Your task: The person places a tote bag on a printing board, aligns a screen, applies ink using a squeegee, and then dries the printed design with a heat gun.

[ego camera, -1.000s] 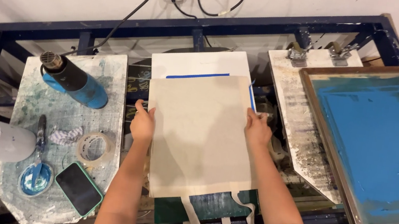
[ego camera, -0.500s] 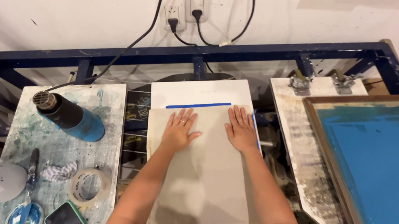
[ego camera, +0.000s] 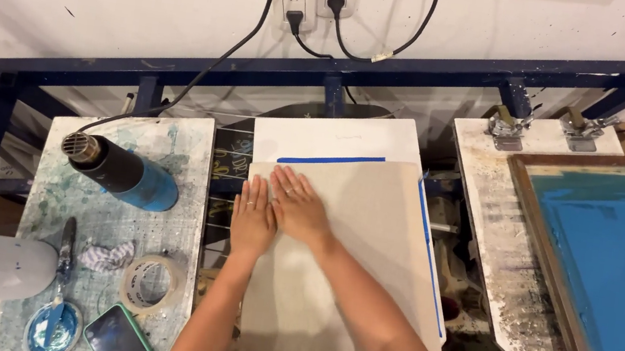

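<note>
Two hands, left hand (ego camera: 252,220) and right hand (ego camera: 298,210), press flat with fingers together on the cloth bag (ego camera: 339,276) lying on the white board (ego camera: 334,134), smoothing it; next, I judge, sweep outward.

My two forearms and the canvas bag (ego camera: 346,285) run off the frame at six o'clock. At three o'clock, the blue screen frame (ego camera: 613,271) is cut off; at seven o'clock, half my phone (ego camera: 118,339) is lost.
</note>
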